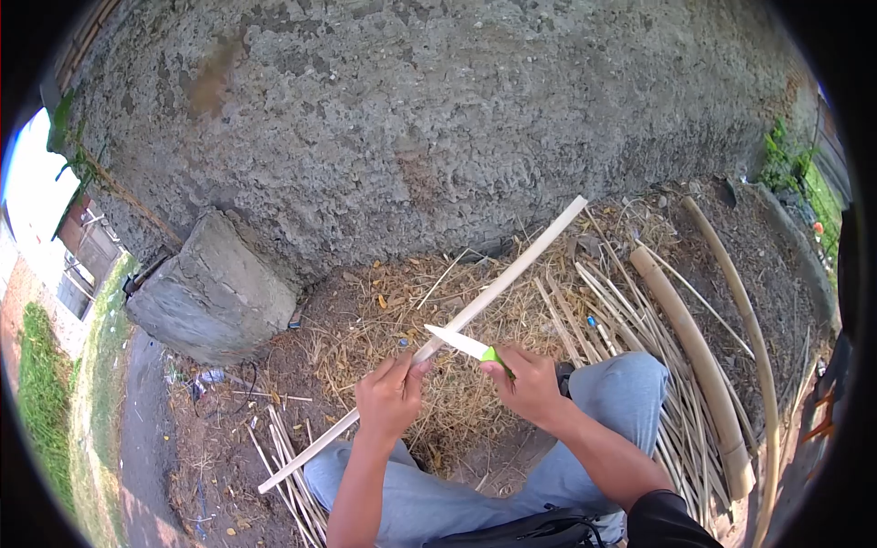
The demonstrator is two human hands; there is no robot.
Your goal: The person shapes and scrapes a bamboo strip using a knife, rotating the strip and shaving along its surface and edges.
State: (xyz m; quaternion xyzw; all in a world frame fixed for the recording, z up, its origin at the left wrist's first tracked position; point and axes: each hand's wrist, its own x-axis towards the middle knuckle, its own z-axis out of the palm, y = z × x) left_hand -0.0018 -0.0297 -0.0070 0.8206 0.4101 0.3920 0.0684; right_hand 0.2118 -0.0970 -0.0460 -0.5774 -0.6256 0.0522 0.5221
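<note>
A long pale bamboo strip point(516, 270) runs slantwise from low left, over my left knee, up toward the wall. My left hand point(390, 395) is closed round it a little below its middle. In my right hand point(532, 388) is a knife point(466, 343) with a white blade and a bright green handle. Its blade lies across the strip just ahead of my left hand, and its tip points left. My right fingers are wrapped round the handle and hide most of it.
Thin bamboo strips point(681, 416) lie in a pile right of my knee, beside a thick bamboo pole point(694, 365) and a curved pole point(754, 338). More strips point(285, 461) lie at left. Shavings point(448, 402) cover the ground before a rough wall point(475, 110); a concrete block point(228, 283) stands left.
</note>
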